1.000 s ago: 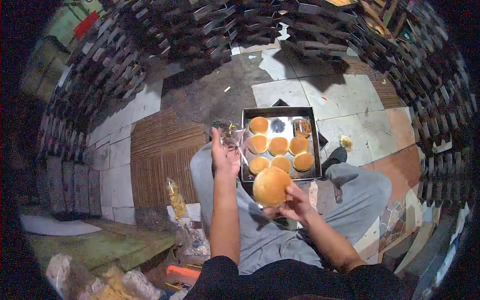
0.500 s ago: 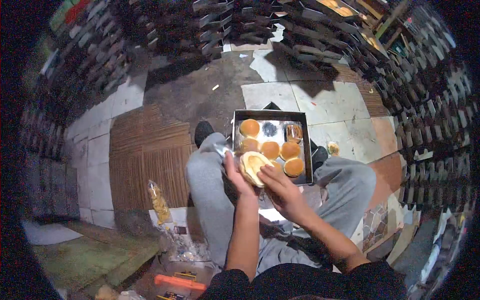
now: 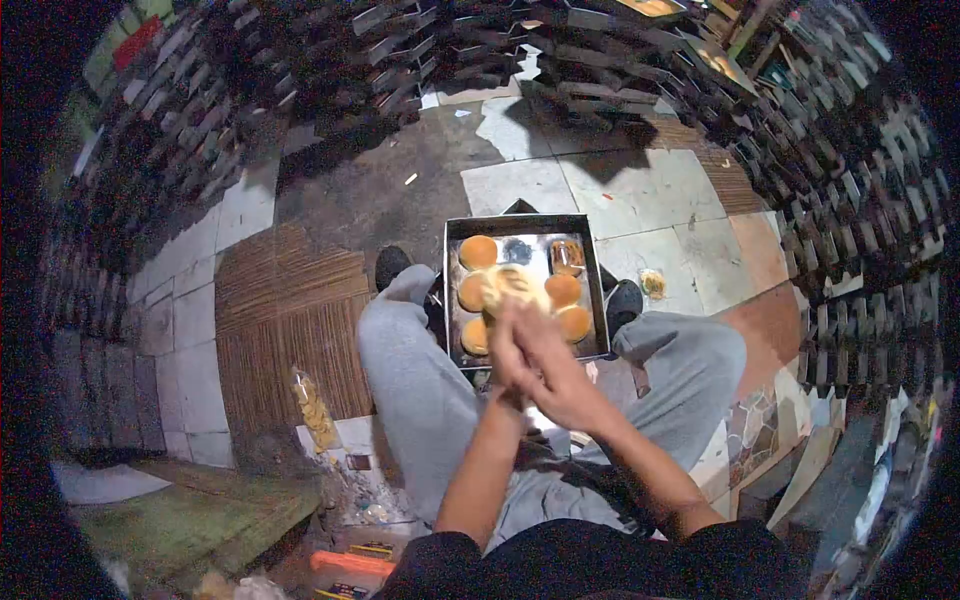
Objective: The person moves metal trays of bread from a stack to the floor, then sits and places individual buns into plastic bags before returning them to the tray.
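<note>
Over a square metal tray, a pale opened bun is smeared by motion at the tips of my hands. My left hand is closed against one side of it. My right hand presses in from the other side, its fingers overlapping the left ones. Both hands' fingertips are blurred. Several round golden buns lie in the tray below, some covered by my hands. A small clear container with brown contents sits in the tray's far right corner, beside a dark round patch on its bottom.
Stacked dark metal trays line both sides and the back. A clear bag of yellowish food lies on the floor at left, near a green low bench. An orange-handled tool is at lower left. A small packet lies right of the tray.
My hands have come together, and the bun has moved up over the tray's middle. Its cut face showed clearly before; now it is blurred. The view has shifted slightly.
</note>
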Tool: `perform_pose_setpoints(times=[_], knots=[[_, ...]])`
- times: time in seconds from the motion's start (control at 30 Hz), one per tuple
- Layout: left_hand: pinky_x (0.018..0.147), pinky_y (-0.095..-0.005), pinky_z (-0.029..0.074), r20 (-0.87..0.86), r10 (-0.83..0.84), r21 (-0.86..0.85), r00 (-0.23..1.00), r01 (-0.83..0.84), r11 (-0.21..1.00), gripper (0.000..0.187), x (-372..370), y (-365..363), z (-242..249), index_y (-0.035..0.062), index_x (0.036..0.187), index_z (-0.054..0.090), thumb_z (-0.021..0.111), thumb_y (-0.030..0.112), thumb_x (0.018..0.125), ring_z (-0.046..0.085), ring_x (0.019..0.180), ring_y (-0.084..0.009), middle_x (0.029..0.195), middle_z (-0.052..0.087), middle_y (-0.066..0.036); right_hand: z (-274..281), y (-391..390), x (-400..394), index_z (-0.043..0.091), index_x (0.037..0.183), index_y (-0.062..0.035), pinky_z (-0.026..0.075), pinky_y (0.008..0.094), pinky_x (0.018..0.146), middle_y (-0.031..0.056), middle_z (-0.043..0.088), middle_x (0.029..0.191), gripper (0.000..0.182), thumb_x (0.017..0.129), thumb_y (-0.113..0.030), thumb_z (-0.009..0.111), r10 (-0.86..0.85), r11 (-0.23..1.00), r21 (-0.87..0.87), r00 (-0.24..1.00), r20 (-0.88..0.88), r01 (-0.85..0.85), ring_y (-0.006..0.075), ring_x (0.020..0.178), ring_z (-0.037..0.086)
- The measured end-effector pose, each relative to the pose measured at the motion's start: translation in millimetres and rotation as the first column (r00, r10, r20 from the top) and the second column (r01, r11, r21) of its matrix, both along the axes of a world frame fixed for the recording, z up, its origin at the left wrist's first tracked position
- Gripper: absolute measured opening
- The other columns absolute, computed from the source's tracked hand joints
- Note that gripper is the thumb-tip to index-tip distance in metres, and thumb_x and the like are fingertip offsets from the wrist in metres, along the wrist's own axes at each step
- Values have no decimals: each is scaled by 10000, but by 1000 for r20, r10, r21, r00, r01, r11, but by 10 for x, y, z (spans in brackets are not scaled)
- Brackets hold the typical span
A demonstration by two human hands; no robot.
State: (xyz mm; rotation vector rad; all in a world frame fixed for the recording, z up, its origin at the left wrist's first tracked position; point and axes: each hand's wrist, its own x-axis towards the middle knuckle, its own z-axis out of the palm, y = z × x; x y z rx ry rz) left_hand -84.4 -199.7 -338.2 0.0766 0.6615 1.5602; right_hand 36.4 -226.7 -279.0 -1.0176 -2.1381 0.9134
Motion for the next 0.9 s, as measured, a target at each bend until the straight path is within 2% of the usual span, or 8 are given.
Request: perform_pose_setpoints(times=[0.3, 0.37, 0.43, 0.53, 0.7, 0.77, 0.83, 0.9], knots=[[955, -453, 569, -15, 47, 118, 999, -45, 992, 578, 146, -112, 161, 43, 1394, 507, 476, 488, 1027, 654, 1153, -297, 1302, 637, -160, 265, -251, 190, 657, 1014, -6, 499, 354, 766, 118, 682, 877, 183, 981, -185, 644, -143, 936, -338, 982, -125, 93, 200, 832, 654], [945, -454, 573, -29, 132, 50, 991, -130, 990, 550, -147, -106, 319, 34, 1363, 525, 484, 466, 1025, 656, 1146, -310, 1287, 645, -172, 396, -278, 334, 641, 964, -7, 497, 347, 694, 73, 645, 792, 175, 983, -181, 646, 577, 670, -331, 747, -331, -664, 168, 745, 633], [864, -452, 590, -29, 153, 108, 988, -149, 983, 577, -396, -140, 491, 34, 1346, 535, 482, 503, 1015, 667, 1109, -324, 1262, 657, -179, 381, -266, 317, 630, 970, -20, 480, 332, 604, 29, 624, 772, 175, 989, -193, 647, 659, 426, -397, 579, -480, -813, 130, 660, 596], [850, -443, 595, 118, 34, 328, 992, -71, 942, 572, -457, -368, 580, 36, 1355, 528, 478, 499, 1023, 663, 1109, -334, 1281, 646, -176, 280, -176, 79, 619, 1039, -29, 434, 261, 530, 18, 619, 792, 159, 977, -170, 658, 47, 898, -408, 959, -279, -163, 83, 592, 544], [916, -532, 586, 48, 301, 97, 952, -304, 948, 522, -587, -411, 244, 61, 1387, 518, 539, 416, 1005, 627, 1185, -381, 1297, 635, -179, 300, -353, -232, 605, 1010, -13, 495, 366, 704, 72, 639, 799, 182, 990, -190, 642, 178, 976, -109, 980, -84, -187, 209, 750, 628], [909, -564, 581, 130, 275, 172, 953, -294, 940, 495, -863, -492, 461, 91, 1382, 531, 541, 405, 999, 611, 1213, -397, 1324, 623, -184, 471, -289, -28, 623, 1005, -22, 501, 361, 729, 76, 662, 855, 149, 953, -145, 689, 690, 443, -349, 562, -456, -826, 192, 801, 649], [915, -553, 578, 54, 231, 169, 971, -237, 957, 538, -1006, -582, 599, 96, 1402, 510, 488, 470, 1017, 605, 1229, -368, 1343, 610, -173, 527, -185, -52, 645, 1092, -26, 522, 415, 829, 125, 687, 912, 226, 919, -153, 716, 679, 363, -483, 581, -448, -797, 273, 943, 674], [920, -543, 575, -64, 216, 135, 974, -206, 969, 583, -925, -759, 649, 97, 1422, 492, 451, 518, 1021, 599, 1239, -353, 1353, 603, -169, 384, -191, -234, 686, 1043, -16, 526, 395, 845, 100, 690, 920, 168, 915, -119, 720, 152, 922, -295, 935, -319, -251, 225, 945, 669]])
